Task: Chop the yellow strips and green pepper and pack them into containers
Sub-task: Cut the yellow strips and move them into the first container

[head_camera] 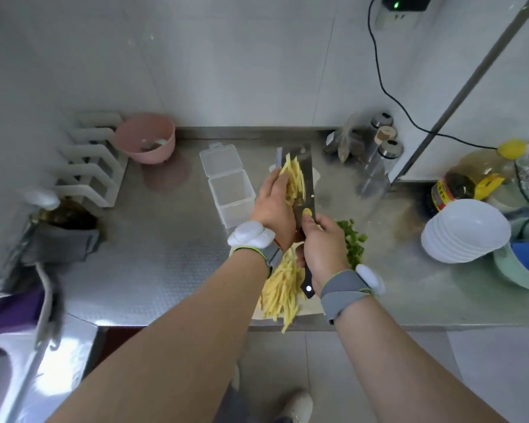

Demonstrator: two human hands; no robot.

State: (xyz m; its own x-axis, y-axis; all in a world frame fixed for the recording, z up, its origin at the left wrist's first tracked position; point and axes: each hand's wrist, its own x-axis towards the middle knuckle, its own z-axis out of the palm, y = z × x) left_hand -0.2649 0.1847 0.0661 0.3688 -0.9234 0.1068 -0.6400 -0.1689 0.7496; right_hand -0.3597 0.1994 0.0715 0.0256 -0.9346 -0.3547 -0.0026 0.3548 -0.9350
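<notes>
My right hand [322, 245] grips the black handle of a cleaver [303, 166], whose flat blade is lifted and carries a heap of yellow strips [295, 178]. My left hand [272, 203] presses against those strips from the left, holding them on the blade. More yellow strips [283, 291] lie in a pile on the cutting board [313, 308] at the counter's front edge. Chopped green pepper [353, 242] sits on the board to the right of my right hand. A clear plastic container [231, 196] with its hinged lid open stands just left of the blade.
A pink bowl [147, 138] and a white rack [92, 160] stand at the back left. Spice shakers [379, 148] are at the back right, an oil bottle [468, 181] and stacked white bowls [464, 230] further right. A sink [0, 370] lies at the lower left.
</notes>
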